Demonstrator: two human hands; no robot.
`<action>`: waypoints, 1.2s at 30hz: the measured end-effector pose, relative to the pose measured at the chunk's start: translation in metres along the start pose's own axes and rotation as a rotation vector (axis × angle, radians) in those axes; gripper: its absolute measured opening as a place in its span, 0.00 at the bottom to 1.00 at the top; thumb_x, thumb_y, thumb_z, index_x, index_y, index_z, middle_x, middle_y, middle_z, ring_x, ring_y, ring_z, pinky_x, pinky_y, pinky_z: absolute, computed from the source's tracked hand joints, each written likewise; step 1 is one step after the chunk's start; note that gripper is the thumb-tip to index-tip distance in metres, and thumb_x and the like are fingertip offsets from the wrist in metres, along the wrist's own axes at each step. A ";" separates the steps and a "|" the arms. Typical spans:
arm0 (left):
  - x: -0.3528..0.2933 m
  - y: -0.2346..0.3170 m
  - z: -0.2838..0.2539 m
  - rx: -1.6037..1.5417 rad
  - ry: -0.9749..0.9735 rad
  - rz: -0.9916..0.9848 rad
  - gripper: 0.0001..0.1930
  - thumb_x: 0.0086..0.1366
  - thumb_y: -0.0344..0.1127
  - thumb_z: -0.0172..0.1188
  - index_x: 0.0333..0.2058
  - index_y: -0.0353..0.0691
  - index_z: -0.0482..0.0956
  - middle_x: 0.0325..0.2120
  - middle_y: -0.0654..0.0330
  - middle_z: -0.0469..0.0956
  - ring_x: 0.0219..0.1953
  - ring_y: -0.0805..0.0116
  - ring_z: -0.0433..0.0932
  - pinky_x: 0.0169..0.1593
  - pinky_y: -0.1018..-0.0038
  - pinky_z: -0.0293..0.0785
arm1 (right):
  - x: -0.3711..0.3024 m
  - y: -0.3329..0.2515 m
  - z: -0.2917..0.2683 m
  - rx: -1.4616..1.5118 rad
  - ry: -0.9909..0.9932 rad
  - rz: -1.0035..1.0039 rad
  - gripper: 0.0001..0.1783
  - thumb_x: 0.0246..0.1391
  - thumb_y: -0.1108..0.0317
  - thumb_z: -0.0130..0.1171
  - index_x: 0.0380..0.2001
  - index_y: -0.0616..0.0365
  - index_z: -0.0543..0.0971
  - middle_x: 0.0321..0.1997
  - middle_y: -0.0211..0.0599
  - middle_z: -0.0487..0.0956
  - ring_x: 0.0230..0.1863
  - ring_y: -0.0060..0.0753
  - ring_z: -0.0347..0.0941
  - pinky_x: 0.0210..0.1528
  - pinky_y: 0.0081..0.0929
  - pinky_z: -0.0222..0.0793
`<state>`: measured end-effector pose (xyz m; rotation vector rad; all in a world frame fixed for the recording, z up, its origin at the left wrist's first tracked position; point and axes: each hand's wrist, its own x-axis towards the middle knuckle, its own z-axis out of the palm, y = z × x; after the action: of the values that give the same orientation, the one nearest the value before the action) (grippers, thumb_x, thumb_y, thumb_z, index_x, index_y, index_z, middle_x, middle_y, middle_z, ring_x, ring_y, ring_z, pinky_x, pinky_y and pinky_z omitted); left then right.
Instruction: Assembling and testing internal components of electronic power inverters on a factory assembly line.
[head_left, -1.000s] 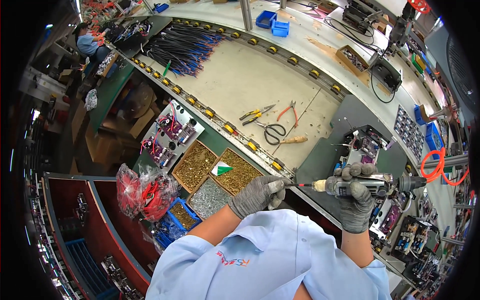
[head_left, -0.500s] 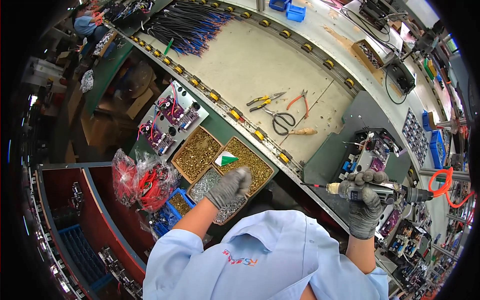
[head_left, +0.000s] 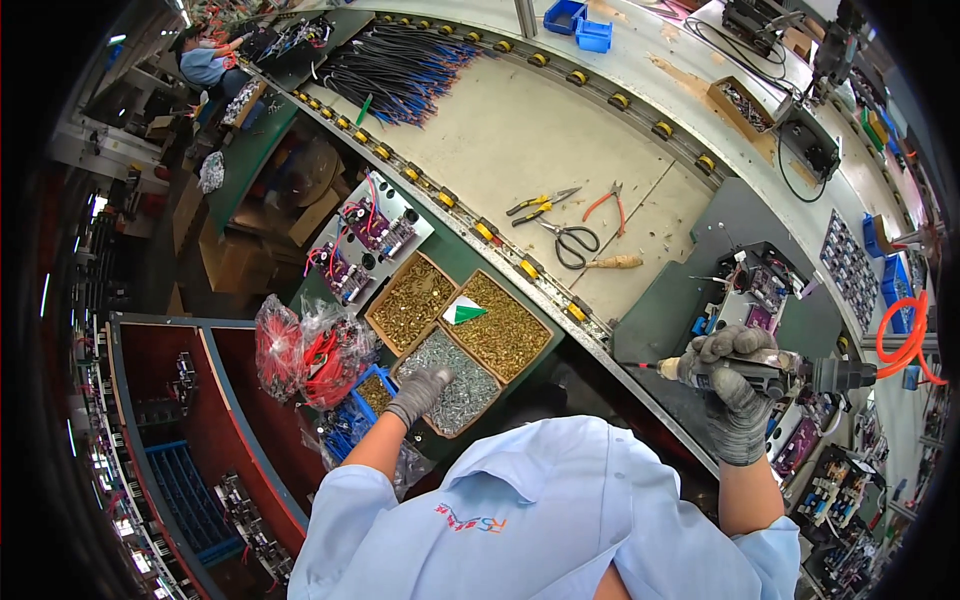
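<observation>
My left hand (head_left: 421,394), in a grey glove, is down at the near-left side of a box of silver screws (head_left: 464,372). Its fingers look drawn together among the screws; whatever they hold is hidden. Beyond it, two boxes of brass-coloured fasteners (head_left: 413,301) adjoin the silver ones, and a green-and-white piece (head_left: 463,310) lies on the right-hand brass heap. On the right, my gloved right hand (head_left: 738,385) is wrapped round a power screwdriver (head_left: 790,375), held level with its bit to the left. An orange coiled hose (head_left: 903,340) hangs at its rear end.
Pliers (head_left: 607,205), scissors (head_left: 573,245) and a wooden-handled tool (head_left: 612,262) lie beyond the roller rail (head_left: 485,231). Circuit-board assemblies (head_left: 355,245) stand left, others (head_left: 755,290) near the screwdriver. Bagged red parts (head_left: 325,365) and a blue bin (head_left: 365,395) sit beside my left arm.
My left hand has moved from above the right-hand brass box back and left, down to the silver screws. My right hand keeps its grip on the screwdriver. The whole view has shifted slightly.
</observation>
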<state>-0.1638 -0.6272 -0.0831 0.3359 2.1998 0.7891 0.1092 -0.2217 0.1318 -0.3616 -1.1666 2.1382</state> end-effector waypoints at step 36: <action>0.166 0.003 -0.054 0.216 0.163 -0.142 0.12 0.52 0.37 0.68 0.35 0.41 0.86 0.35 0.53 0.86 0.40 0.59 0.84 0.48 0.68 0.78 | -0.011 0.009 0.025 0.056 0.286 -0.067 0.22 0.45 0.72 0.73 0.43 0.54 0.76 0.41 0.37 0.79 0.46 0.39 0.79 0.49 0.41 0.80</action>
<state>-0.3154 -0.5711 -0.1484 0.2235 2.4390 0.5188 0.1004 -0.2484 0.1371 -0.5739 -0.9412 1.9797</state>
